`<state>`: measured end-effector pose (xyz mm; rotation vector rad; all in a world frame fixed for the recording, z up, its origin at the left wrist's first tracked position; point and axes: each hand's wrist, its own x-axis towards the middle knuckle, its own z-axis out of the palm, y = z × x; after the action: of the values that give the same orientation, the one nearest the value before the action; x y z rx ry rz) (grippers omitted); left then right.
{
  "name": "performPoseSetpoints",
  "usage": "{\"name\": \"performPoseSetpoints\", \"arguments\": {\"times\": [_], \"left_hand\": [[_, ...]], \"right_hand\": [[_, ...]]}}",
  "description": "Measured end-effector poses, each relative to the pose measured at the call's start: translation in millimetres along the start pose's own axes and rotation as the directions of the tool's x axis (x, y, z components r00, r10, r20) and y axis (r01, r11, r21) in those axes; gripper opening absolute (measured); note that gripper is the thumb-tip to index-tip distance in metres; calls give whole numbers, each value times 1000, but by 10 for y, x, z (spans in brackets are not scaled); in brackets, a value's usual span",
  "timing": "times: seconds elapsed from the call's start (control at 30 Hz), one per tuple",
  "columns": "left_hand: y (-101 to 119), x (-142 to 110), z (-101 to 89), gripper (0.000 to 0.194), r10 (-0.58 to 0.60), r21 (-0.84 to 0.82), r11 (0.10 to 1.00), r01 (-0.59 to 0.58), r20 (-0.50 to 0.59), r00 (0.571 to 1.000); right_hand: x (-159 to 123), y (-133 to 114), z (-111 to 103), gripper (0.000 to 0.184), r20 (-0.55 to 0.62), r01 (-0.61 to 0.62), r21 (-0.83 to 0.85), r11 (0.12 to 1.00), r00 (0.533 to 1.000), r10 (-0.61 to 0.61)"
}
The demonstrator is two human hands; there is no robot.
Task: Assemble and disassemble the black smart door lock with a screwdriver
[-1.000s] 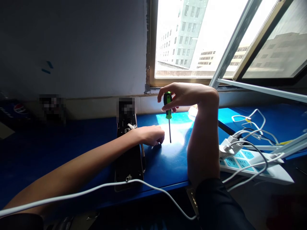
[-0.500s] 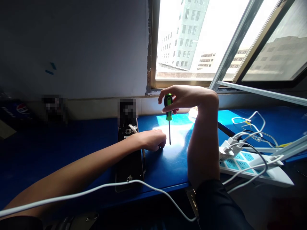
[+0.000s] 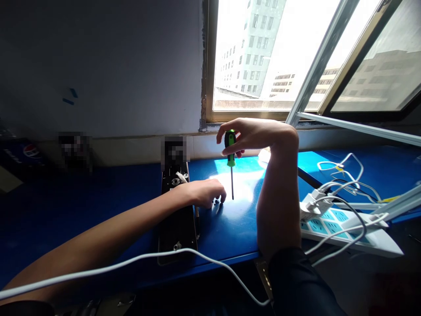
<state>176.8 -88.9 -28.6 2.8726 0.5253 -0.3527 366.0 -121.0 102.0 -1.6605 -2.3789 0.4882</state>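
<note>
Green-and-black screwdriver with a slim metal shaft: in the head view, held upright, tip down, above the blue, glossy table, between its near edge and its far edge by the wall; whether the tip touches, I cannot tell.
Handling: probably light, stiff and hard to damage; the thick handle looks grippy, the thin shaft likely smoother.
Where to hold: the handle seems best, around its swelling, leaving the shaft free.
Right hand: thumb and some fingers clamped on the handle, the forefinger arched away from it; wrist bent sharply, forearm rising from the table's near edge.
Left hand: low over the tabletop, fingertips curled down and a little apart around small, dark bits; whether it touches any is unclear.
Left forearm: slants across the flat, black, oblong device, whose lower end lies by the table's near edge.
Small bits: likely light, hard and easily scattered on that gloss; a fingertip pinch should suit.
</note>
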Motion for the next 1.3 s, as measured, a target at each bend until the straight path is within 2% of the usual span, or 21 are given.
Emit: {"name": "performPoseSetpoints", "arguments": {"times": [0.37, 0.7, 0.93, 1.17, 1.3], "left_hand": [[99, 71, 42, 26, 3, -66, 998, -5, -28, 1000], [122, 29, 55, 27, 25, -139, 990, -32, -49, 998], [49, 97, 198, 23, 34, -184, 981, -58, -129, 991], [-19, 129, 260, 19, 36, -174, 983, -64, -160, 986], [-8, 77, 253, 17, 51, -161, 984, -79, -170, 984]], "right_hand": [[-5, -16, -8, 43, 0, 11, -13, 1000, 1000, -11], [-8, -23, 0, 42, 6, 9, 15, 1000, 1000, -9], [-23, -37, -3, 41, 9, 1, 35, 999, 1000, -1], [-27, -48, -3, 42, 5, 10, 15, 1000, 1000, -10], [-8, -61, 9, 41, 10, 55, 38, 998, 998, -56]]}}
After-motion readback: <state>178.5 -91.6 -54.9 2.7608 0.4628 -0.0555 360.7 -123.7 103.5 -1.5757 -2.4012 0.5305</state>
